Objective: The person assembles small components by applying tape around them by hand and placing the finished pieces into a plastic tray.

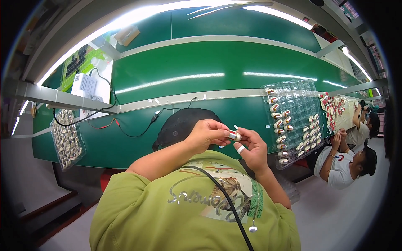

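Note:
In front of my chest, a small capsule-shaped piece (234, 135), white with a red band and a gold-toned end, is pinched between the thumb and fingers of my left hand (206, 134). My right hand (254, 149) closes in on its right end with curled fingertips; the thumb wears a white wrap (240, 149). Just above the piece, a small white strip (235, 126) shows by the right fingertips. A black rounded bag-like thing (188, 124) lies on the green table behind my hands.
To the right, a clear plastic tray (295, 90) carries several similar capsules; beyond it lies a red and white pile (333, 106). At left stand another filled tray (67, 140) and a white box (85, 85) with a cable. Two co-workers (345, 167) sit at the right.

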Demonstrator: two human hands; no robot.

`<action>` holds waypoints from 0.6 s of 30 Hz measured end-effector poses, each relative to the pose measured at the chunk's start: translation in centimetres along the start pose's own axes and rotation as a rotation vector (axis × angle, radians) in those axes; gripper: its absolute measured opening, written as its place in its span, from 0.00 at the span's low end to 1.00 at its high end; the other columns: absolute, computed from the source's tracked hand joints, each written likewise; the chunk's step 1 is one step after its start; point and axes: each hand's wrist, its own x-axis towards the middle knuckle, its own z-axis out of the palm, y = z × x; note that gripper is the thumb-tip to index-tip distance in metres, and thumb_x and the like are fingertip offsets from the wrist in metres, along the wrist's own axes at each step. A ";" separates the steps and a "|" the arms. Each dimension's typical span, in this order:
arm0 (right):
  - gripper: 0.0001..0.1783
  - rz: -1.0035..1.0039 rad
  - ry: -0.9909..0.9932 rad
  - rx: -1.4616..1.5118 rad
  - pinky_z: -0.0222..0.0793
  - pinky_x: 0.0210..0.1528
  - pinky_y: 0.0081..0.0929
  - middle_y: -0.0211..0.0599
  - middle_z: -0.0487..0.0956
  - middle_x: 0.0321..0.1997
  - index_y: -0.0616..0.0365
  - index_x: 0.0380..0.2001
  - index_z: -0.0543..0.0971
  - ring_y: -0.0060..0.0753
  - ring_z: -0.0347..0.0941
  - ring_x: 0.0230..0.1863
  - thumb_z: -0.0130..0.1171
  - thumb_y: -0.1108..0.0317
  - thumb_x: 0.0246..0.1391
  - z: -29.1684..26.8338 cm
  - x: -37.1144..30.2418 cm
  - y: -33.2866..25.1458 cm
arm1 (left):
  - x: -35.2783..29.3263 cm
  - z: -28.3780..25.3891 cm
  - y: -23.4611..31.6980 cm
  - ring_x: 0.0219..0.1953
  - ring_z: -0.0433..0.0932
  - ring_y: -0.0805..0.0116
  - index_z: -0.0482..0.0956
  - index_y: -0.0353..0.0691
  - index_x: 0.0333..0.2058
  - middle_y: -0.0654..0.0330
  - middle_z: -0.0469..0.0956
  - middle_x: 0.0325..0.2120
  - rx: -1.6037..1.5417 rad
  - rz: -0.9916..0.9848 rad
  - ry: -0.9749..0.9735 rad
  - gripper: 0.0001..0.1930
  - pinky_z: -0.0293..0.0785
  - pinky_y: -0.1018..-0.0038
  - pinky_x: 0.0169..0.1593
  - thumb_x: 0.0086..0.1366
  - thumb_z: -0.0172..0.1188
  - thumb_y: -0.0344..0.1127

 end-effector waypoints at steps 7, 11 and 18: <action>0.14 0.065 0.016 -0.050 0.76 0.42 0.20 0.39 0.77 0.40 0.64 0.41 0.79 0.25 0.76 0.40 0.61 0.79 0.49 0.4 0.2 -0.6 | -0.3 -0.1 -0.3 0.32 0.81 0.70 0.77 0.30 0.39 0.55 0.80 0.32 0.080 0.082 -0.054 0.11 0.80 0.76 0.38 0.58 0.63 0.28; 0.13 0.059 0.025 -0.051 0.76 0.42 0.19 0.39 0.77 0.40 0.64 0.40 0.80 0.25 0.76 0.39 0.62 0.79 0.49 0.4 0.1 -0.7 | -0.2 -0.5 -0.8 0.36 0.81 0.68 0.77 0.30 0.40 0.53 0.80 0.35 0.139 0.146 -0.093 0.12 0.80 0.73 0.41 0.57 0.64 0.27; 0.12 0.068 0.038 -0.012 0.76 0.40 0.19 0.39 0.77 0.40 0.65 0.39 0.80 0.25 0.76 0.38 0.62 0.79 0.48 0.3 0.0 -0.5 | -0.3 -0.1 -0.9 0.36 0.81 0.68 0.76 0.29 0.39 0.53 0.80 0.35 0.163 0.156 -0.084 0.11 0.80 0.73 0.41 0.58 0.63 0.27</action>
